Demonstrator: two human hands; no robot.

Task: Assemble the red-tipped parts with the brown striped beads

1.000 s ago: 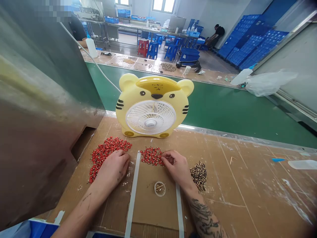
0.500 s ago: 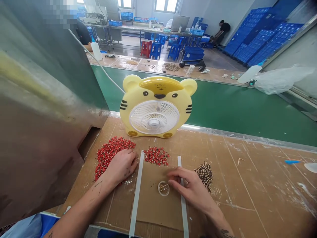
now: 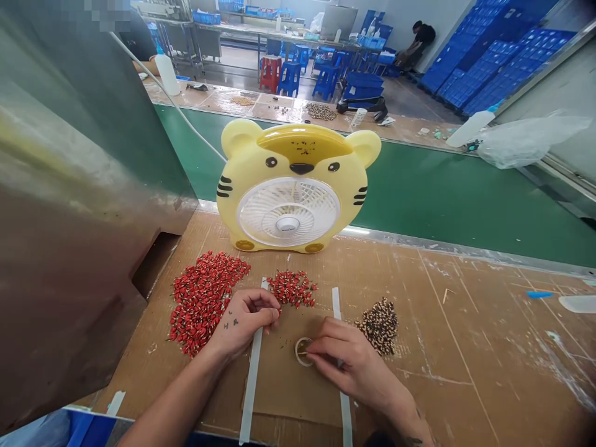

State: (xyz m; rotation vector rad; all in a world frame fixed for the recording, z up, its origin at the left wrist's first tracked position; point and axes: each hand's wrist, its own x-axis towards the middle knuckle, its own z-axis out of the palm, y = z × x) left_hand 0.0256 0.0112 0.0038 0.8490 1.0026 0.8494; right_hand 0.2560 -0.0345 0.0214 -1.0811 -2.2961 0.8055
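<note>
The left hand (image 3: 244, 320) lies curled, fingers together, beside the red pieces (image 3: 202, 304), which are kept within its reach. The right hand (image 3: 356, 366) pinches what appears to be a thin stick (image 3: 302, 352) at a small clear cup (image 3: 303, 352), set between white tape strips (image 3: 252, 366).

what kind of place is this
Probably a small factory or hand-assembly workshop: a long cardboard-covered workbench, stacks of blue plastic crates, and piles of small red parts laid out on the bench.

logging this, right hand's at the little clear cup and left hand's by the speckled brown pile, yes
No: the left hand is by the small red pile, as the head view shows; the right hand is at the little clear cup.
</note>
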